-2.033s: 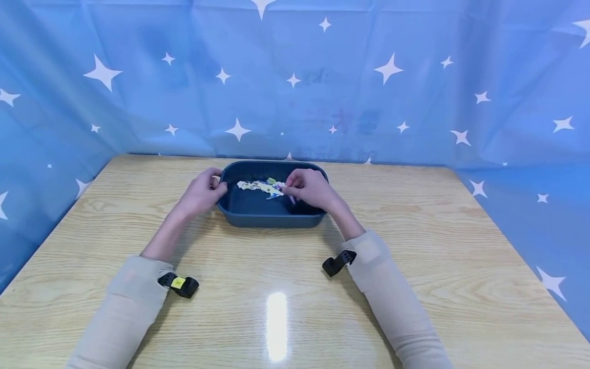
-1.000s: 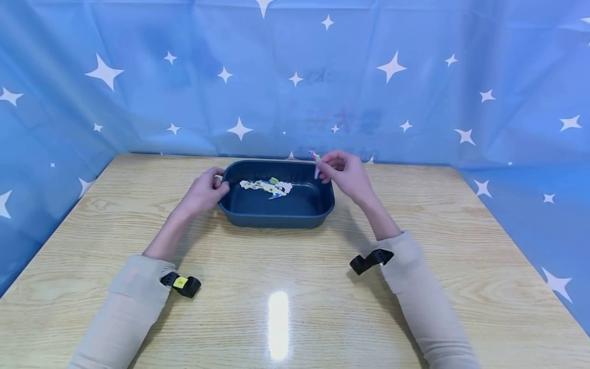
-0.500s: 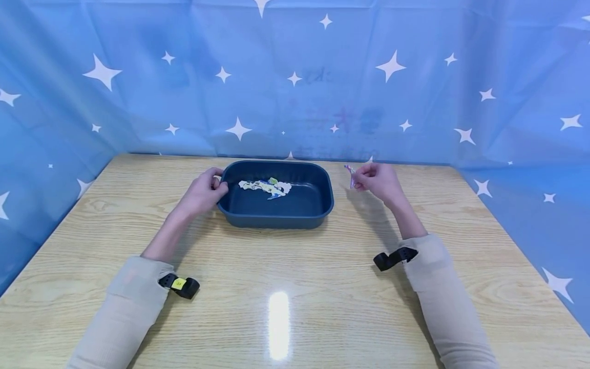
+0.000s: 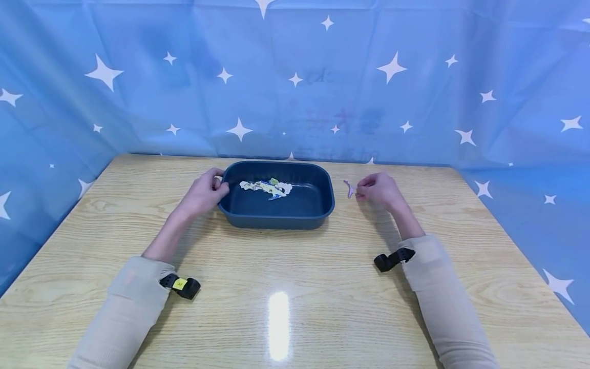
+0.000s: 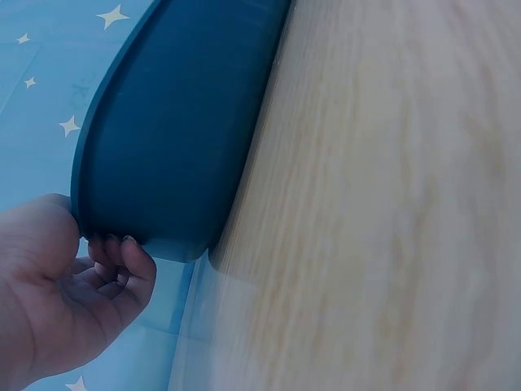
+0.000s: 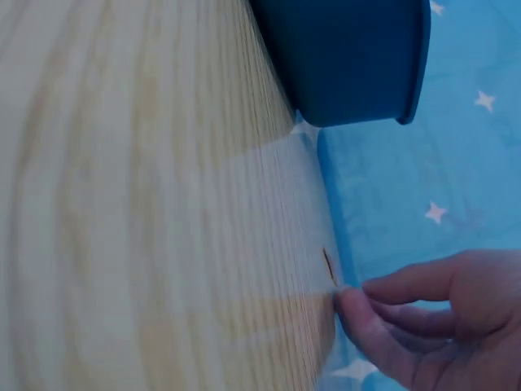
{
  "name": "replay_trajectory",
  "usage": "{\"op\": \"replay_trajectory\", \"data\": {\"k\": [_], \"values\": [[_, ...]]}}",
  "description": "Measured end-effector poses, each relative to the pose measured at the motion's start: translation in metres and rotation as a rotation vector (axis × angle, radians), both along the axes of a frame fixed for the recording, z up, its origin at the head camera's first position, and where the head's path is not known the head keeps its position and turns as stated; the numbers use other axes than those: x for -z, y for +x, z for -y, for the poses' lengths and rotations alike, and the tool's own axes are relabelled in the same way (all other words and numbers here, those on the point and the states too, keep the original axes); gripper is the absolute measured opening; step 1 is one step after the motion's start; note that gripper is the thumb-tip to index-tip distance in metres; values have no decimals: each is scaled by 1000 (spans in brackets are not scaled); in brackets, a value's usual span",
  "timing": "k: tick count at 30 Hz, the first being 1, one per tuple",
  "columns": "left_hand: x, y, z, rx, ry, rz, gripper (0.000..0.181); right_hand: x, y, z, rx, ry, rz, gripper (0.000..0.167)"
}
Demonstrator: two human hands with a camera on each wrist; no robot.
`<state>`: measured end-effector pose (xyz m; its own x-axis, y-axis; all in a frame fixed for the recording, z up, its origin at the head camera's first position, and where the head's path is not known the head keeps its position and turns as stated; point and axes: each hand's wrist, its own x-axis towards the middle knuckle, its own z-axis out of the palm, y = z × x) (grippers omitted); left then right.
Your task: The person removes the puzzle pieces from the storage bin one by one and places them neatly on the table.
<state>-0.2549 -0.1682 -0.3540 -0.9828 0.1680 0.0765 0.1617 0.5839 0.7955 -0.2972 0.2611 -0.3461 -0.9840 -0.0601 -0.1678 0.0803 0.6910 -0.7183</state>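
The dark blue tray is gripped at its left end by the left hand, with the fingers curled against the outer wall and the thumb set at the rim. A thin purple scrap is seen on the table, just to the right of the tray. The right hand is placed on the scrap's far side from the tray, its fingers bent and the tips brought low to the wood; whether the scrap is pinched, merely touched or clear of them cannot be told. Pale crumpled scraps are contained near the tray's middle. Should the purple scrap cling to the fingertips, it could be dragged askew when they are raised, since it looks very light. Should the tray's left rim be tugged, the loose scraps inside could be shifted.
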Motion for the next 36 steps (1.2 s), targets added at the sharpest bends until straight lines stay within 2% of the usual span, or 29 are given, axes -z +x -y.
{"op": "replay_trajectory", "data": {"k": [5,12,21,25,30,36], "values": [[0,0,0,3,5,3,40,-2,1,-5,-10,5,-25,33],[-1,1,0,3,9,7,41,-15,4,4,-49,-59,-145,34],[-1,2,0,-4,0,-13,38,-32,11,36,-122,-169,-308,28],[-2,2,0,-2,8,-14,38,-38,15,57,-181,-186,-349,28],[-2,2,0,-9,23,-19,39,-37,16,87,-242,-181,-350,27],[-1,2,-1,-9,19,-25,39,-27,9,116,-290,-149,-294,27]]}}
